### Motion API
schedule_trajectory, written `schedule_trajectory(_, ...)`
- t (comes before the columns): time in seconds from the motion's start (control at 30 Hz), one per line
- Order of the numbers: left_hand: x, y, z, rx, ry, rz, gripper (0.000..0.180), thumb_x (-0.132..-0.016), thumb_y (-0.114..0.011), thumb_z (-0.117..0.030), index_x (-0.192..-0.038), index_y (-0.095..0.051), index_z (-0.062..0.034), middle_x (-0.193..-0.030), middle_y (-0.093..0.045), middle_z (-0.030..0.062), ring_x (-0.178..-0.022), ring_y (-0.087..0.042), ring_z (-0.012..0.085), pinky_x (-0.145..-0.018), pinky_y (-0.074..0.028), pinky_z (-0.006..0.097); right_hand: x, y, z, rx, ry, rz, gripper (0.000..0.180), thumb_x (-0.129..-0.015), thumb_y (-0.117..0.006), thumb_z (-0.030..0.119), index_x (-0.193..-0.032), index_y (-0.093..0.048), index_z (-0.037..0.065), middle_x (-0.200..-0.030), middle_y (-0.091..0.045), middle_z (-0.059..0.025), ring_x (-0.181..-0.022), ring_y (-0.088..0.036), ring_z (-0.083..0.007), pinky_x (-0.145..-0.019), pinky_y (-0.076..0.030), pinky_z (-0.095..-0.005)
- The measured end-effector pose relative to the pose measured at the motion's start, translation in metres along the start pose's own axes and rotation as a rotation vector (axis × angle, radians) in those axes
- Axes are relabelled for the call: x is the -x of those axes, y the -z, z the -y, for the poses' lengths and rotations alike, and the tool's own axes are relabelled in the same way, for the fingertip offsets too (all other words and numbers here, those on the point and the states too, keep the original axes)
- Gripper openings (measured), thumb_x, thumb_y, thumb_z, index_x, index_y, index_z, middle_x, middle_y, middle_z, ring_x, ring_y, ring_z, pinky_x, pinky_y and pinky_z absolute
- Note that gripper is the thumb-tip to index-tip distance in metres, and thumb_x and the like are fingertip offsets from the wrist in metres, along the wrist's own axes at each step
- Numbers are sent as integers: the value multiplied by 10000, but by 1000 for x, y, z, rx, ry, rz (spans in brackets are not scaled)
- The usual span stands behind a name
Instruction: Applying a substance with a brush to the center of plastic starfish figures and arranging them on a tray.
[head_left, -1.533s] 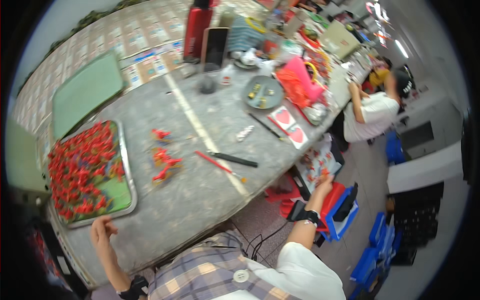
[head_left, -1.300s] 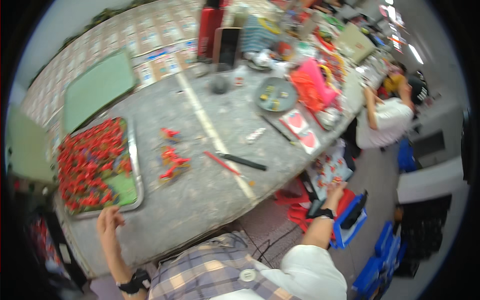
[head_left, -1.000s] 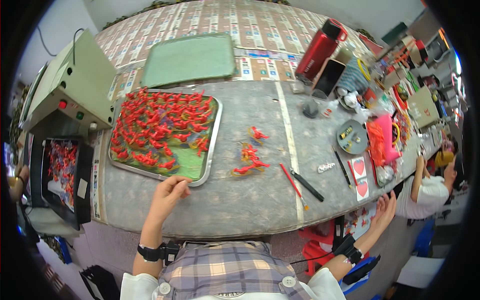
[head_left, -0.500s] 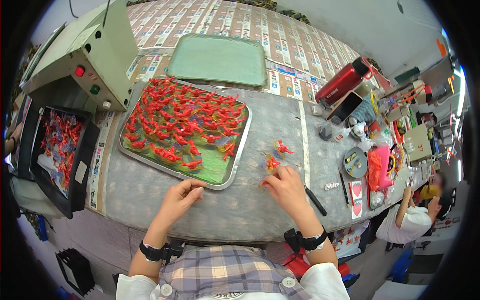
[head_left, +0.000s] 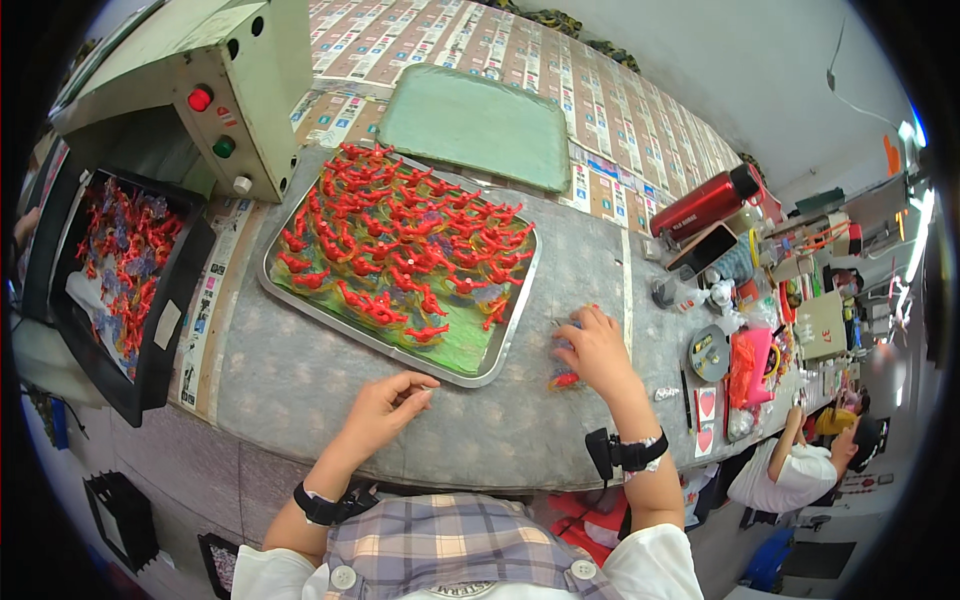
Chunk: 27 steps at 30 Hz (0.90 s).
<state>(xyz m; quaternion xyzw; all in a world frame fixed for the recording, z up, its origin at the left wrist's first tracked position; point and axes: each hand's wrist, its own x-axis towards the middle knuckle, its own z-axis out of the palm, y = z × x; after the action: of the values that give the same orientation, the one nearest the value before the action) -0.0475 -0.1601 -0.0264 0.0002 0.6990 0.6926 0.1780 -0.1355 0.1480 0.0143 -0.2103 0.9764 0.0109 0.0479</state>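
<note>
Small red plastic figures (head_left: 395,265) with clear yellow and purple parts crowd the metal tray (head_left: 400,362), which has a green lining. My left hand (head_left: 390,408) is near the tray's front edge, its thumb and fingertips brought together; anything between them is too small to make out. Right of the tray, my right hand (head_left: 600,350) bends over a little group of the same figures on the table, its fingers closed round one that they mostly hide. One loose red figure (head_left: 567,380) lies below the fingers, and a bit of red shows above them.
A black bin (head_left: 150,385) of more figures stands left, beside a grey-green machine (head_left: 225,100). Behind the tray lies a pale green board (head_left: 475,125). At right are a red bottle (head_left: 705,205), a phone (head_left: 702,248), a grey dish (head_left: 708,352) and a seated person (head_left: 800,470).
My right hand has moved from the front figure up over the ones behind, leaving that figure on the table. The left hand keeps its closed shape near the tray. The view has shifted.
</note>
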Motion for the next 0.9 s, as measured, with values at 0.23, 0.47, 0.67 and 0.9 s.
schedule_trajectory(0.23,-1,-2,4,-145,-120,-74,169,-856,-608,-122,-1004,-645,-48,-816,-642,74,-699,-623,144,-649,-496,262,-47,47,44,-304,114,-121,519,-666,-759,250,-1109,-542,85,-1036,-558,-106,-1026,-521,-308,-858,-419,-428)
schedule_trajectory(0.47,-2,-3,3,-252,-273,-99,147,-857,-584,-89,-972,-652,-25,-790,-637,63,-665,-623,124,-619,-479,248,-83,12,65,-336,51,-150,837,-555,-849,266,-1222,-405,25,-1074,-553,-163,-1025,-534,-308,-860,-443,-386)
schedule_trajectory(0.67,-1,-2,7,-236,-267,-113,141,-848,-596,-89,-962,-655,-32,-795,-642,68,-674,-619,145,-617,-482,262,-79,17,44,-598,-18,-86,802,-556,-853,246,-1189,-418,17,-1062,-568,-160,-1009,-551,-302,-863,-445,-382)
schedule_trajectory(0.9,-2,-3,5,-237,-258,-109,138,-833,-615,-80,-959,-651,-38,-827,-647,78,-696,-619,172,-625,-492,275,-87,2,68,-299,44,-161,624,-621,-791,222,-1098,-455,1,-933,-595,-163,-934,-574,-339,-778,-461,-405)
